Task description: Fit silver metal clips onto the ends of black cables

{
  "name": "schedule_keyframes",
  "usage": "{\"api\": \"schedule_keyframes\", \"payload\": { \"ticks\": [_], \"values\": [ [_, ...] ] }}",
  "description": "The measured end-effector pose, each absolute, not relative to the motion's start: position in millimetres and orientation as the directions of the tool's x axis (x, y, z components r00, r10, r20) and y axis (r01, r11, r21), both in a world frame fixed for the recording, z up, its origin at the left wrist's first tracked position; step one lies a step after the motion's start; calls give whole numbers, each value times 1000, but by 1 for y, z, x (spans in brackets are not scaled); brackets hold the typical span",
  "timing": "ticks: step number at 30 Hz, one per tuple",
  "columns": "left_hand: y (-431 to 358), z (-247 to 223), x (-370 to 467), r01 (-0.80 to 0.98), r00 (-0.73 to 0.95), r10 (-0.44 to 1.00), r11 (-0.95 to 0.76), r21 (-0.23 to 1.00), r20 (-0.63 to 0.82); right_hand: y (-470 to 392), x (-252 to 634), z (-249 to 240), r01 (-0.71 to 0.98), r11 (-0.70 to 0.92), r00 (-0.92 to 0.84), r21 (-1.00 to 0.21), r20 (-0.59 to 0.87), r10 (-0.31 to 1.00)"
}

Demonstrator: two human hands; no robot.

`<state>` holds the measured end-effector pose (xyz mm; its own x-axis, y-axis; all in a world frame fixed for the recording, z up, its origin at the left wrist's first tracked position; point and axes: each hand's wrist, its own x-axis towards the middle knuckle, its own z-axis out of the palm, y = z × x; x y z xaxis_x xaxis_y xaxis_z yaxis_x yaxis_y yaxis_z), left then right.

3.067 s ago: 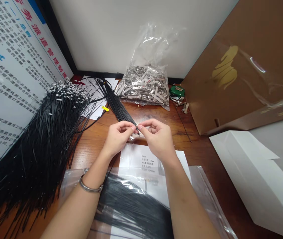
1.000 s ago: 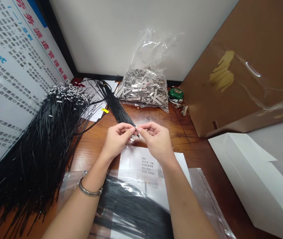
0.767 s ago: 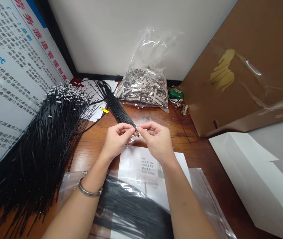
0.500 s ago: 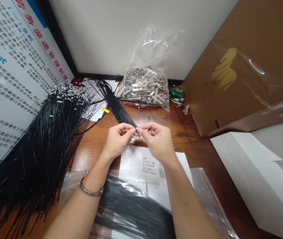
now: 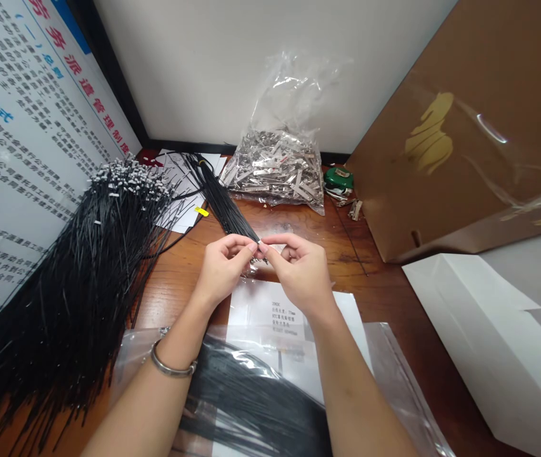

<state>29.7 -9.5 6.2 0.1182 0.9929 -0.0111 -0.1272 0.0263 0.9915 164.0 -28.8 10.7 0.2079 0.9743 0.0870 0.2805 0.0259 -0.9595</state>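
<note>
My left hand (image 5: 227, 268) and my right hand (image 5: 300, 263) meet fingertip to fingertip, both pinched closed. Between them is the end of a thin black wire with a small whitish bit (image 5: 260, 242); its detail is too small to make out. Right behind the fingertips lies the lower end of a tied bundle of black wires (image 5: 232, 212), running up and left on the table. Below my hands a printed white sheet (image 5: 246, 304) lies partly under a clear plastic bag (image 5: 385, 355) holding long black wires (image 5: 261, 387).
On the left leans a large heap of black wires (image 5: 75, 273) with white tips. A clear bag of metal strips (image 5: 280, 165) stands at the back wall. A green tape measure (image 5: 338, 179), brown box (image 5: 442, 146) and white box (image 5: 484, 330) are to the right.
My fingertips have shifted slightly and pinch closer together, with the right hand moved a little left. Everything else stays in place.
</note>
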Motion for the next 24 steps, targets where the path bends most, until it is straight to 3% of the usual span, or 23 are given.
{"api": "schedule_keyframes", "payload": {
  "ticks": [6, 9, 24],
  "values": [
    [-9, 5, 29, -137, 105, 994, 36, 990, -22, -28, 166, 7, 509, 290, 108, -811, 395, 912],
    [-8, 3, 29, -121, 93, 996, 29, 992, -18, -28, 167, 6, 576, 370, 42, -728, 479, 877],
    [-10, 1, 27, 11, 109, 993, -54, 998, 53, -27, 169, 4, 602, 409, -21, -686, 498, 867]
  ]
}}
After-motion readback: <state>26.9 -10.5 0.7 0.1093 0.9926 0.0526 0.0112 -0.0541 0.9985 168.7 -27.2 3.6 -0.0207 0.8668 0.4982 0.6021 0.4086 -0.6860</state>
